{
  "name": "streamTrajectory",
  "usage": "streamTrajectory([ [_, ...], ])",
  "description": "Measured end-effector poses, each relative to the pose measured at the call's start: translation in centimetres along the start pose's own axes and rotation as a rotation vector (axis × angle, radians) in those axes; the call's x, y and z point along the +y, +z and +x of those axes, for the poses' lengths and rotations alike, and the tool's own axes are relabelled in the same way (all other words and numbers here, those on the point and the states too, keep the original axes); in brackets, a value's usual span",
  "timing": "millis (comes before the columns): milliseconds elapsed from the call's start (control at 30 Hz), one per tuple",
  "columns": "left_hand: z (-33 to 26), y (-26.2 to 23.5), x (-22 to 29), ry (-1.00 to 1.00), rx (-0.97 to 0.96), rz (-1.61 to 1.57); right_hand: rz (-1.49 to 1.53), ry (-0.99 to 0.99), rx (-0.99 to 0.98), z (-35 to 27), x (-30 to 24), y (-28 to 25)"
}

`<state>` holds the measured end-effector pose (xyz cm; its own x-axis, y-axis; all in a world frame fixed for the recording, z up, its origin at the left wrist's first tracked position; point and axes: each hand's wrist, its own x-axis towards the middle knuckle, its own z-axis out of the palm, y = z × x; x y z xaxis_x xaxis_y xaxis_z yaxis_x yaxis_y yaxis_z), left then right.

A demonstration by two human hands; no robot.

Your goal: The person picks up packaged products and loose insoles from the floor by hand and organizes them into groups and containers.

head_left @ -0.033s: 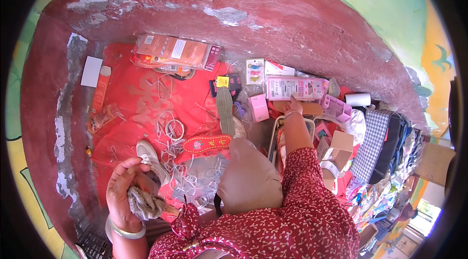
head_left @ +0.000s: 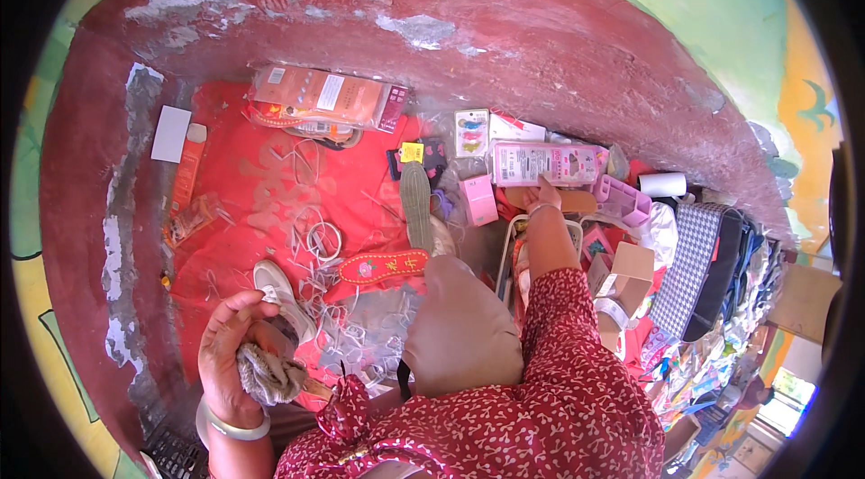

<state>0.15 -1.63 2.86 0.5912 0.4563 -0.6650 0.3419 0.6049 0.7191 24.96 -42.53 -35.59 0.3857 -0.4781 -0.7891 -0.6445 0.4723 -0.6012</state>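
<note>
My left hand (head_left: 225,366) is raised at the lower left, its fingers curled and a crumpled grey knitted cloth (head_left: 268,375) against the palm. My right hand (head_left: 542,195) reaches forward to the lower edge of a pink flat package (head_left: 545,164), fingers stretched out and touching it. Under that hand lies a tan, insole-like piece (head_left: 578,200). To its left stands a small pink box (head_left: 478,200). Between my arms, a green-grey insole (head_left: 415,204) and a red embroidered insole (head_left: 383,266) lie by my shoes (head_left: 282,292).
Tangled white cords (head_left: 329,308) cover the red sheet (head_left: 243,182) near my feet. A stack of packaged goods (head_left: 315,96) rests against the red wall (head_left: 450,37). At right are a purple organiser (head_left: 623,200), an opened carton (head_left: 628,273) and a houndstooth bag (head_left: 689,263).
</note>
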Motion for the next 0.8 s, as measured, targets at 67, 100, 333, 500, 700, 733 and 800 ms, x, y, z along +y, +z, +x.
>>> streamTrajectory([
  [67,-0.2,0.1,0.0,-0.004,-0.025,0.014,0.035,0.034,-0.045,0.7,-0.9,-0.1],
  [100,0.1,0.2,-0.1,-0.010,-0.043,0.009,0.037,0.038,-0.035,2.4,-1.4,-0.7],
  [333,0.6,0.6,-0.7,-0.018,-0.068,-0.008,0.156,-0.072,-0.096,3.2,-2.3,-0.4],
  [500,0.3,0.9,-0.7,-0.021,-0.048,-0.019,0.343,-0.277,-0.392,-7.9,-2.4,0.8],
  [700,0.7,-0.1,-0.9,-0.025,-0.056,0.002,-0.615,-1.163,-0.446,-15.1,1.8,2.0],
  [733,1.1,-0.7,-1.3,-0.020,-0.077,0.016,-0.801,-1.484,-0.422,-16.9,1.9,2.7],
  [800,1.3,-0.8,-1.0,-0.090,-0.126,0.056,-0.855,-1.927,-0.614,-21.6,0.2,4.5],
])
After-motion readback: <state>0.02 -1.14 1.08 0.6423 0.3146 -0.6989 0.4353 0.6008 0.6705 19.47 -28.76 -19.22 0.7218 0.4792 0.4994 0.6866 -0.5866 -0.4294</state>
